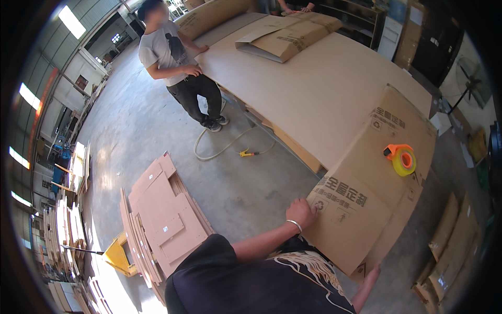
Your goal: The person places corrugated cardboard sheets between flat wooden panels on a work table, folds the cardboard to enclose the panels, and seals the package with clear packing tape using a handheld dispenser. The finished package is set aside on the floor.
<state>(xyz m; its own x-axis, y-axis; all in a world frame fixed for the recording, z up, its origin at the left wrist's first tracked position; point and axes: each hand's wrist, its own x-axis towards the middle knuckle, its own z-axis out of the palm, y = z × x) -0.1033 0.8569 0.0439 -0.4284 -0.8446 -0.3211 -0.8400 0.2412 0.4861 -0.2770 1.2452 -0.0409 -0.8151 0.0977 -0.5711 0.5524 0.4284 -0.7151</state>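
Observation:
A long folded sheet of printed brown cardboard lies before me, reaching from my body across the near right end of the worktable. My left hand, with a white band at the wrist, grips its left edge, fingers on the top face. At the near right corner my right hand holds the edge of a cardboard flap, some of its fingers hidden. An orange tape dispenser with a yellow roll of tape rests on the cardboard, apart from both hands.
Beyond the cardboard spreads a large tabletop carrying another cardboard wrap. One person stands at its left edge; another person's hands are at the far end. An air hose with a yellow blow gun lies on the floor. Stacked panels stand left.

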